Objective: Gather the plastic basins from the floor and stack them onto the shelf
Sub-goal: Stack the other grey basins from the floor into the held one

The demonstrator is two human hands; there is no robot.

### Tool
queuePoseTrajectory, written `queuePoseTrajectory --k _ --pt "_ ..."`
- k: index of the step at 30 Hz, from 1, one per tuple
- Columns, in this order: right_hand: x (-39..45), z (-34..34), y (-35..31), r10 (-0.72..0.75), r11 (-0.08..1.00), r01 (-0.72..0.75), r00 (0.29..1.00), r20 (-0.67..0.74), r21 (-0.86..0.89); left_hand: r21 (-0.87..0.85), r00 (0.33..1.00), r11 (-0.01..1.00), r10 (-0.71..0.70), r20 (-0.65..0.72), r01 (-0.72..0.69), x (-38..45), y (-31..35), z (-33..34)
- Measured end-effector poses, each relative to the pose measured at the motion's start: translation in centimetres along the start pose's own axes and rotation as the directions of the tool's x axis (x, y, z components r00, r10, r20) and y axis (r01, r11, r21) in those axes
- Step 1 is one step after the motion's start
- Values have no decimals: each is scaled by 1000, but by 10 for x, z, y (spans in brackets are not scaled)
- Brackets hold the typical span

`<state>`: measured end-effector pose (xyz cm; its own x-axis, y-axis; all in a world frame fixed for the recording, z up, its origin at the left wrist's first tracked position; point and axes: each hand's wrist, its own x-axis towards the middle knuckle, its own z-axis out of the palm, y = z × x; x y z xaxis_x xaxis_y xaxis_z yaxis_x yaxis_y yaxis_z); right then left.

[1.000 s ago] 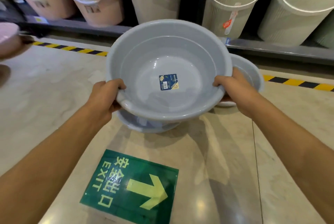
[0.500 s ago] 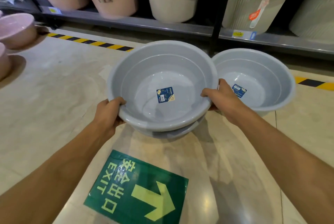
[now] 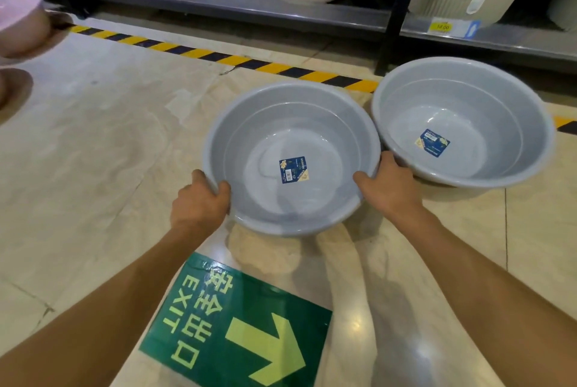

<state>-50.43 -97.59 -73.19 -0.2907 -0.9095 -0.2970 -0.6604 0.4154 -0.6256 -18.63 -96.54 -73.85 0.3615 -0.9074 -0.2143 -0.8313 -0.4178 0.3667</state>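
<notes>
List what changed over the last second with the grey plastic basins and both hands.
The grey plastic basin in the hands came down onto the one beneath, which its rim now hides. The left hand and right hand still grip its rim. The second grey basin stayed on the floor.

Both bare forearms are extended forward, the left hand (image 3: 199,204) and right hand (image 3: 390,188) curled over opposite rim edges of a round grey plastic basin (image 3: 292,124).
</notes>
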Motion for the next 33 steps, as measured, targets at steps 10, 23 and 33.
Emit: queuePoseTrajectory --k 10,23,33 --pt "6 0 6 24 998 -28 998 61 65 -240 990 967 -53 127 83 1 -3 11" --pt "-6 6 3 113 951 -149 983 144 270 -579 924 750 -114 364 321 -26 -5 18" --pt "-12 29 3 199 786 -257 966 164 563 -825 907 378 -143 396 420 -30 12 31"
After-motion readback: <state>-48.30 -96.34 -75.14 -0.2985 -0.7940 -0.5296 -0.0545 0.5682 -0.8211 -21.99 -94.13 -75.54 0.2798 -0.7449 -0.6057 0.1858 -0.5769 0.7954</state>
